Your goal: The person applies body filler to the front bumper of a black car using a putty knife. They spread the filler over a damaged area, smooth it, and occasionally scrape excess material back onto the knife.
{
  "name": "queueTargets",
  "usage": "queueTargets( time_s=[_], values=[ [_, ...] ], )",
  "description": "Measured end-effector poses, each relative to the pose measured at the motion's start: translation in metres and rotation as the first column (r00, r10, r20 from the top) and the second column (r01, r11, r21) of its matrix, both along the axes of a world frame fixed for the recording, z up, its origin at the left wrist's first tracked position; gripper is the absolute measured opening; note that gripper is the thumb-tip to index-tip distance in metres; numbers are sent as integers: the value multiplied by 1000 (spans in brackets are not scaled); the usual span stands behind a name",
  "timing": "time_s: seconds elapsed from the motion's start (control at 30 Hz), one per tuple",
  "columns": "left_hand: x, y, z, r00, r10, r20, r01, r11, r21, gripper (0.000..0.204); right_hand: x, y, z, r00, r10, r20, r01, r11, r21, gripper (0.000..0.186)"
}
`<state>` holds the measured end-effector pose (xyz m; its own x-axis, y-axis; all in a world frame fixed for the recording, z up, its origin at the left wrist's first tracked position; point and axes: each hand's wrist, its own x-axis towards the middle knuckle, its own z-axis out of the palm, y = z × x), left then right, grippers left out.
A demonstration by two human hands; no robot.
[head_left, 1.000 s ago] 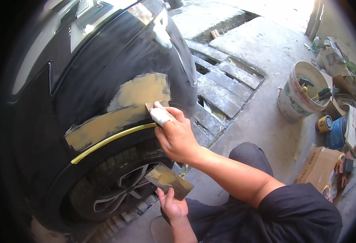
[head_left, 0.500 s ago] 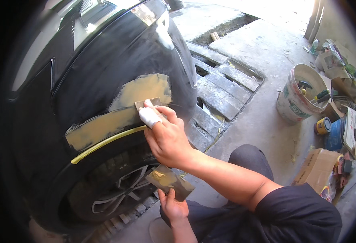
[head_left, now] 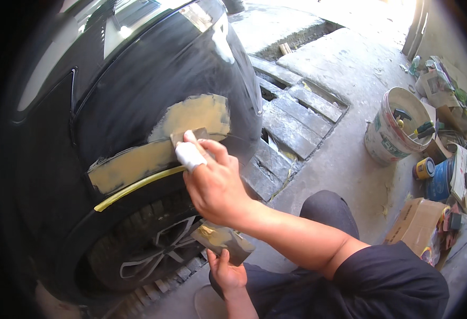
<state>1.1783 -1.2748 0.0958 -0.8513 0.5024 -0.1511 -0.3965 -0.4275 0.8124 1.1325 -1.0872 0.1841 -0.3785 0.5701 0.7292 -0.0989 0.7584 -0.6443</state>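
Note:
My right hand (head_left: 216,186), a white wrapping around one finger, grips a small flat filler spreader (head_left: 199,132) against the dark car panel (head_left: 132,114) above the wheel arch. Yellow-tan filler covers an upper patch (head_left: 199,112) and a longer strip (head_left: 132,167) to its lower left; the spreader lies where the two meet. Yellow masking tape (head_left: 137,189) follows the arch edge below the strip. Lower down, my left hand (head_left: 229,274) pinches a flat mixing plate (head_left: 236,249) with a smear of yellow filler on top. It is held in front of the wheel (head_left: 159,252).
Metal planks (head_left: 292,125) with gaps between them cover a floor pit beyond the car's corner. On the right stands a white bucket (head_left: 385,139) with tools inside. Near it are a small yellow tin (head_left: 423,168), a blue can (head_left: 439,181) and a cardboard box (head_left: 417,220).
My right hand and the spreader have moved slightly left along the filler. The left hand holds the plate in the same place. The car and floor appear slightly shifted in view.

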Motion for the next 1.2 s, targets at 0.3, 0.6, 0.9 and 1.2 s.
queueTargets(
  time_s=[0.3,0.6,0.9,1.2],
  values=[
    [-1,-4,1,1000,14,-1,-14,1000,-14,55,34,43,-1,997,24,69,-10,981,-192,45],
    [4,0,0,999,29,13,-29,999,-14,54,8,19,6,999,27,30,-25,997,-75,42],
    [1,-1,0,999,-27,-27,27,1000,-10,56,30,74,-8,987,4,159,48,945,-323,42],
    [3,-3,0,1000,-7,3,7,1000,-29,56,18,54,-12,994,97,44,-91,987,-134,41]
  ],
)
